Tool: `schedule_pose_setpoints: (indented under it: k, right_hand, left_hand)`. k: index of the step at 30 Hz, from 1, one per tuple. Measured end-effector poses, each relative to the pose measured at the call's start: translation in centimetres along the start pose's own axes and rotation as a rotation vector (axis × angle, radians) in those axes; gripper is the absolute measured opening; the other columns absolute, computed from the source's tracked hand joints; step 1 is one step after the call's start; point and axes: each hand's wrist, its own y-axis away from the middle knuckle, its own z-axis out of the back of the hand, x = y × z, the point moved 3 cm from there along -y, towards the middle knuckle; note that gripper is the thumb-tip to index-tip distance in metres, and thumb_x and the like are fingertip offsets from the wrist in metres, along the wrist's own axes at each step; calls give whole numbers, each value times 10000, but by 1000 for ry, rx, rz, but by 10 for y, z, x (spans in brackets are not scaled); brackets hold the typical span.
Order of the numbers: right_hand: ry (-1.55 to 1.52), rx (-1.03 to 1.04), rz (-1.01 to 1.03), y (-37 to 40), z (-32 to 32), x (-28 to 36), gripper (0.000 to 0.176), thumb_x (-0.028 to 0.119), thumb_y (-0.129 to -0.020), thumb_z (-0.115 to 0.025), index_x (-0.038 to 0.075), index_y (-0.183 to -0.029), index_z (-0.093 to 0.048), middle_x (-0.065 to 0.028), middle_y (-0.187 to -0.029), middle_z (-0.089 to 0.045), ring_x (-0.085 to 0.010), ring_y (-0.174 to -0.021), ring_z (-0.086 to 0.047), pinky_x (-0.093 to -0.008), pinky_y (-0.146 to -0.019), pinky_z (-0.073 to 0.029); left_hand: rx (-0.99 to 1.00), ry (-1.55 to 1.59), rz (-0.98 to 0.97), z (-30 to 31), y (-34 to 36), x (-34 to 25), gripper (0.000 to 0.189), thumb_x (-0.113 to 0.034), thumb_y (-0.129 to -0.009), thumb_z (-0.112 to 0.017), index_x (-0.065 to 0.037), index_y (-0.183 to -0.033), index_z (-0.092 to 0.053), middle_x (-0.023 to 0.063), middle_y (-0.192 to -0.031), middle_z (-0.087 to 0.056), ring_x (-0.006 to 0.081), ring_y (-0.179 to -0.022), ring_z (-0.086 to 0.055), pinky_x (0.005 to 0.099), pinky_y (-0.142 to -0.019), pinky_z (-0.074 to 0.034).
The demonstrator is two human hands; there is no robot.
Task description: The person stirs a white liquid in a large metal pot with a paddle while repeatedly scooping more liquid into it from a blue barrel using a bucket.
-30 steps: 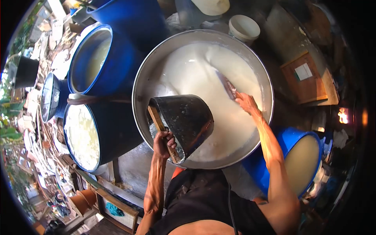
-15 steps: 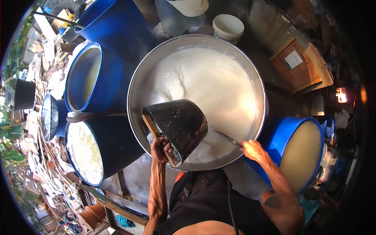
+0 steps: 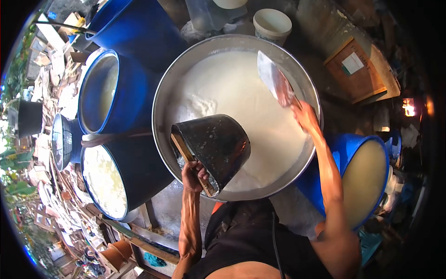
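A wide metal basin [image 3: 156, 100] holds white, milky liquid [image 3: 232, 86]. My left hand [image 3: 194, 176] is wrapped round the wooden bar [image 3: 184, 149] across the mouth of a black bucket [image 3: 216, 146]. That bucket is tipped on its side over the near left part of the basin, its mouth facing left and toward me. In my right hand [image 3: 305, 115] is the handle of a flat-bladed paddle [image 3: 274, 76], closed in the fingers. The wet, white-coated blade is raised over the right side of the liquid and points away from me.
Blue barrels with liquid [image 3: 98, 90] and white contents [image 3: 104, 181] line the left. Another blue barrel [image 3: 320, 179] with yellowish liquid stands at the right. Beyond the basin are a white bucket [image 3: 272, 25] and a wooden box [image 3: 355, 69]. A small fire [image 3: 409, 108] glows far right.
My right hand has moved away from me with the paddle, lifting its blade out of the liquid. My left hand and the black bucket stay nearly where they were.
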Motion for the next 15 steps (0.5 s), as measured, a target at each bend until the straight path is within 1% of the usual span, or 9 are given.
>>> schedule_pose_setpoints:
  k: [4,5,6,7,9,10,12,14,15]
  right_hand:
    - [-50,-19,79,-76,-34,-10,217,253,-958,-641,37,-974,-634,-21,-626,-560,-116,-483,-524,-318,-431,-429]
    - [-1,56,74,-86,-43,-7,214,244,-950,-643,32,-963,-623,-22,-624,-557,-119,-489,-528,-323,-438,-434]
    - [48,131,70,-91,-51,-9,211,236,-942,-644,28,-952,-612,-23,-622,-553,-122,-495,-532,-328,-445,-440]
    - [44,130,67,-92,-58,-16,211,236,-942,-644,28,-952,-612,-23,-622,-553,-122,-495,-532,-328,-445,-440]
    - [217,133,226,-94,-75,-28,220,242,-919,-667,31,-944,-611,-34,-627,-563,-134,-509,-542,-336,-469,-453]
    - [216,132,225,-90,-80,-37,220,242,-919,-667,31,-944,-611,-34,-627,-563,-134,-509,-542,-336,-469,-453]
    - [280,111,327,-63,-85,-48,247,254,-908,-680,20,-951,-614,-111,-665,-617,-238,-564,-611,-395,-541,-487]
    - [363,100,431,-31,-86,-56,287,270,-905,-683,-2,-960,-608,-203,-764,-661,-360,-715,-671,-452,-650,-506]
    - [385,147,385,-14,-84,-59,301,278,-910,-673,0,-1014,-625,-244,-861,-672,-428,-853,-668,-483,-729,-503]
  left_hand:
    - [8,-15,9,-2,1,-1,100,-203,-860,-569,-143,-805,-511,-22,-662,-408,126,-506,-443,318,-484,-409]
    - [-11,-14,10,-1,2,-1,98,-202,-860,-566,-143,-806,-510,-24,-661,-409,127,-506,-444,317,-484,-410]
    - [-30,-12,10,-1,2,-1,96,-202,-859,-563,-143,-808,-509,-25,-660,-409,127,-507,-446,317,-485,-411]
    - [-31,-16,11,0,2,0,96,-202,-859,-563,-143,-808,-509,-25,-660,-409,127,-507,-446,317,-485,-411]
    - [-4,-3,-3,2,1,0,105,-204,-861,-559,-141,-796,-506,-27,-661,-409,126,-508,-448,319,-486,-410]
    - [-4,-4,-2,2,1,0,105,-204,-861,-559,-141,-796,-506,-27,-661,-409,126,-508,-448,319,-486,-410]
    - [-19,-15,-4,0,3,0,121,-209,-861,-562,-137,-783,-504,-23,-660,-410,126,-508,-449,319,-490,-409]
    - [-18,-11,-3,-3,5,0,128,-211,-860,-564,-134,-779,-503,-20,-661,-414,127,-508,-450,319,-493,-409]
    - [-17,-10,-2,-4,5,0,135,-213,-860,-567,-131,-774,-502,-18,-662,-418,128,-507,-450,320,-495,-409]
